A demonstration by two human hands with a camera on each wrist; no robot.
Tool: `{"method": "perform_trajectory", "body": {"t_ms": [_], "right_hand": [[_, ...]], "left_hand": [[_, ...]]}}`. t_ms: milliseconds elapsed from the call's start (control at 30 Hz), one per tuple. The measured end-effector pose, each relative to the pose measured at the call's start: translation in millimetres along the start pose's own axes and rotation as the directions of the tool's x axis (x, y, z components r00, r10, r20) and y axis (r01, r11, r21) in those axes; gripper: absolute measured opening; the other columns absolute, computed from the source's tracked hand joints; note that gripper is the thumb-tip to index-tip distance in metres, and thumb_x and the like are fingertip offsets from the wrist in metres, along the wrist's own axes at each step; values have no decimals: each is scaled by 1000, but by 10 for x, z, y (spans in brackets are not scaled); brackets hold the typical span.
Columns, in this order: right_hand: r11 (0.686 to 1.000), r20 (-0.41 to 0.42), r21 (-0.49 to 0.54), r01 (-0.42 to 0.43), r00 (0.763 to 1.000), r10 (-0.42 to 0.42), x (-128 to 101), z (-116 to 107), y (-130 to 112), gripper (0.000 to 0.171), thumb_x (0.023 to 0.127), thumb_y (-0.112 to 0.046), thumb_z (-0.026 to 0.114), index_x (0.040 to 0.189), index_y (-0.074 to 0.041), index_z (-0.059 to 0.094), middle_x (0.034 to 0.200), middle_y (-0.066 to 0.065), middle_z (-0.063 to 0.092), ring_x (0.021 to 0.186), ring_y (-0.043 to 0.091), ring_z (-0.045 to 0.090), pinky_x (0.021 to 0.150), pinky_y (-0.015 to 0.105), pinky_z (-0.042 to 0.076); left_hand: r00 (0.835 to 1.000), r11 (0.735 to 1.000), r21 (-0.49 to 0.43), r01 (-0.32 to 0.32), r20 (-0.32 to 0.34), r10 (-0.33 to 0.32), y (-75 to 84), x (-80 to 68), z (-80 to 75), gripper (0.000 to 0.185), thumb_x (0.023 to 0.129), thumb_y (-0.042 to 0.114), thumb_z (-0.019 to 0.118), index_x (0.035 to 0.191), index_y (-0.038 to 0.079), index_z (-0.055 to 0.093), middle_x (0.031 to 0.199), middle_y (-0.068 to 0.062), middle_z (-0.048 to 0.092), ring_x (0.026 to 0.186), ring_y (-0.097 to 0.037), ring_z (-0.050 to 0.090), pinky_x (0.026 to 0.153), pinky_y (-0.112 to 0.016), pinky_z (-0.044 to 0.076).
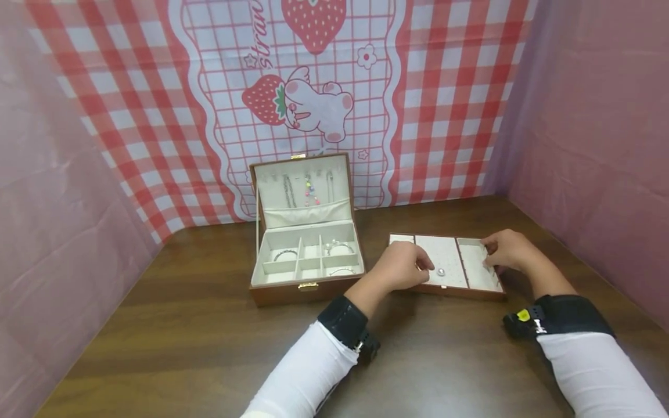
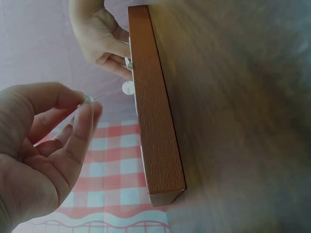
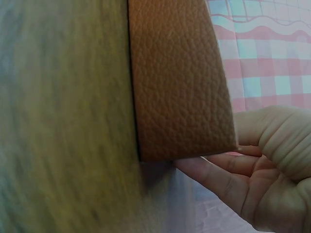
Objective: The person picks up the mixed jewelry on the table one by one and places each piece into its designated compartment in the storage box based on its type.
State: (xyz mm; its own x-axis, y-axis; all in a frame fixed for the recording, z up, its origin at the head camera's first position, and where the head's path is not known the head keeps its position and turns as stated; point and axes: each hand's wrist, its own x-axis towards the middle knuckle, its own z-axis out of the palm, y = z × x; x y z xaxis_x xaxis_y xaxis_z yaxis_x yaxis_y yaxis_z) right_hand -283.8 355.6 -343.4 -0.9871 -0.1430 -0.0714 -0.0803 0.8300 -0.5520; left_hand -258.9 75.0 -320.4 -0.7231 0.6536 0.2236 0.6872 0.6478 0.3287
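Head view: 1 shallow tray [image 1: 473,290], brown leather-look outside, pale lining, 3 compartments, lying flat on the bench [image 1: 209,354] just right of the open jewellery box [image 1: 305,255].

Item in hand: 1 small earring or stud [image 2: 87,99], clear or silvery, too small to tell which. Your left hand [image 1: 405,267] pinches it between thumb and forefinger above the tray's middle compartment; the left wrist view shows the fingers [image 2: 80,131] closed narrowly on it, the others loosely curled. Handling, by my judgement: very light, hard, slippery and easily dropped; hold it by the post or edge with fingertips only. A second small round piece [image 1: 441,271] lies on the middle compartment's lining.

Right hand [image 1: 509,249]: rests at the tray's far right end, fingers curled over the rim. The right wrist view shows fingers [image 3: 218,170] under or against the tray's corner, steadying it. The tray looks stiff and light, likely to slide if pushed; grip it by the end walls.

Jewellery box: lid upright, chains hanging inside the lid, 2 or 3 bracelets in the lower compartments.

Surface: dark wood-grain bench, smooth, so a dropped stud may roll.

Room: red-and-white checked cloth with a strawberry print [image 1: 313,87] behind, pink sheeting on both sides.
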Motion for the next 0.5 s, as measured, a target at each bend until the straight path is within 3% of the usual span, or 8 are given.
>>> {"method": "perform_trajectory", "body": {"t_ms": [167,300,400,500], "right_hand": [[1000,-2,5,7,1000,-7,15,8,-23,65,76,-2,76,127,24,45,103,36,61,68,21,64,59,37,58],[1000,0,10,5,1000,-5,16,2,-20,65,76,0,76,127,24,45,103,36,61,71,23,64,59,37,58],[1000,-1,5,-1,1000,1,9,1,-16,64,76,-1,76,127,24,45,103,36,61,72,24,64,60,37,58],[1000,0,6,-6,1000,6,-3,11,-7,64,77,-1,76,127,24,45,103,36,61,71,22,63,60,37,58]], "left_hand": [[997,997,-30,67,-22,-68,-55,131,31,9,87,17,73,94,14,78,82,9,69,75,-1,57,69,-12,42],[994,993,-45,113,-4,-113,-72,218,66,6,87,17,73,91,16,78,80,11,67,75,-4,55,69,-14,44],[991,988,-70,135,25,-134,-63,258,89,6,87,17,73,91,16,78,80,11,65,76,-6,54,68,-16,44],[992,992,-47,119,51,-116,-53,285,116,6,87,17,73,90,16,78,79,11,65,75,-6,53,67,-16,43]]}}
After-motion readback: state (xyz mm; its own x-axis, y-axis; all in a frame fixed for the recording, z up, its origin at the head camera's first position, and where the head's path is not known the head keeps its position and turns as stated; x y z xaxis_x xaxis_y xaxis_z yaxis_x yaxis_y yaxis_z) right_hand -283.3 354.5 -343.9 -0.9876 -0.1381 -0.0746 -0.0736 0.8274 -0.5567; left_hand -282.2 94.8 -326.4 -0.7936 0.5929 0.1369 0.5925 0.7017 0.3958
